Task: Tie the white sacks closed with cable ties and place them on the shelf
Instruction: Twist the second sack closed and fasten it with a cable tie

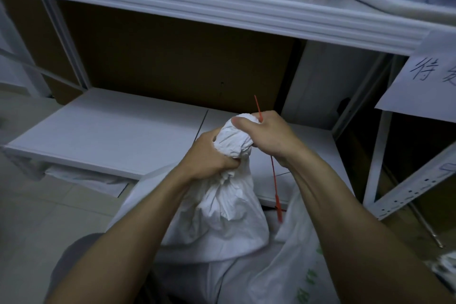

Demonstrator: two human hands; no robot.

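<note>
Two hands clench the sack [229, 205] neck: our left hand [209, 158] low, our right hand [269, 133] above, also pinching the upright tie [273, 175].

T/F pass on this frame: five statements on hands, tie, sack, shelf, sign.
1. Both the left hand and the right hand grip the gathered neck of the white sack. True.
2. The cable tie is blue. False: it is red.
3. The sack lies on the lower shelf. False: it stands in front of it, held by both hands.
4. The right hand holds the cable tie against the sack's neck. True.
5. The paper sign hangs at the left. False: it hangs at the right.
</note>
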